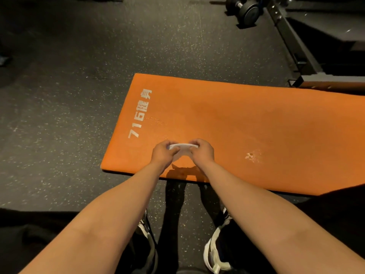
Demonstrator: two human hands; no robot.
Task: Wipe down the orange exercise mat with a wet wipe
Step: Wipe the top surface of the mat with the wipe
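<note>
Low in the centre, the left hand (pixel 164 151) and right hand (pixel 201 150) are pinching the thin white wet wipe (pixel 183 148) by its ends above the flat orange foam exercise mat (pixel 227 123); the wipe is looking soft, light and limp, so holding it bunched is probably best.

orange mat (pixel 237 123) surface open, dumbbells (pixel 245 8) and black frame (pixel 292 42) far right

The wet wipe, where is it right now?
In the head view, the wet wipe is pinched between the left hand and right hand, over the near left end of the orange mat, near its white lettering.
</note>
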